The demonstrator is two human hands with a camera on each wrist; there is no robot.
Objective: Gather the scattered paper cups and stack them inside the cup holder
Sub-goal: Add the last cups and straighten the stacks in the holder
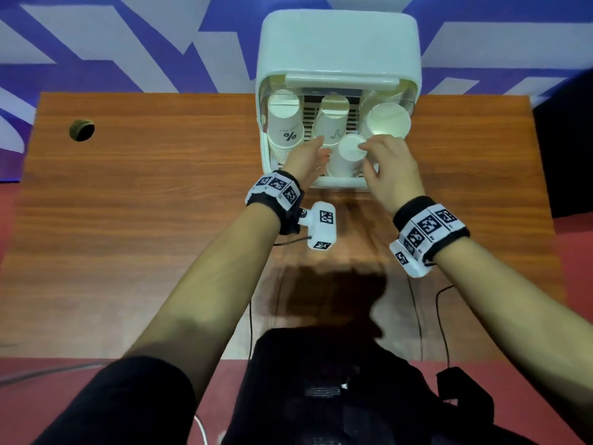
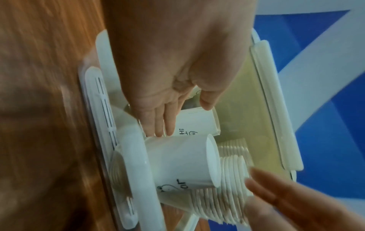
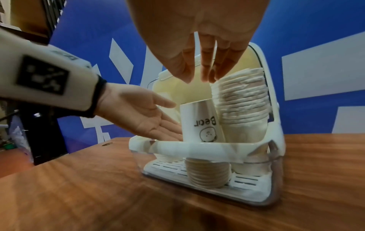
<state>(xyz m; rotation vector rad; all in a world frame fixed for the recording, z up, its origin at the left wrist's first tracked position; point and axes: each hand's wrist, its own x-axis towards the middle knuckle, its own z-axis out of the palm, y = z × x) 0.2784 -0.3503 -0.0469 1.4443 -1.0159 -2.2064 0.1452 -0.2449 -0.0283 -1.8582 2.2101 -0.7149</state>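
Final stacking step: left hand point(image 1: 308, 159) and right hand point(image 1: 383, 162), both spread, flank inverted cup point(image 1: 348, 155) at holder's point(image 1: 337, 46) six o'clock; next, withdraw cleanly.

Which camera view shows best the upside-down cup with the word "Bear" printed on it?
The right wrist view: the Bear cup faces the camera with word and drawing readable. The left wrist view shows it sideways with the print partly cut off. The head view shows mostly its round bottom.

A wood-grain table point(image 1: 144, 203) carries the white cup holder point(image 1: 338, 43), which stands at the middle of its far edge, lid raised. A round cable hole point(image 1: 81, 130) sits near the far left corner. Thin black cables point(image 1: 417, 316) trail over the near edge.
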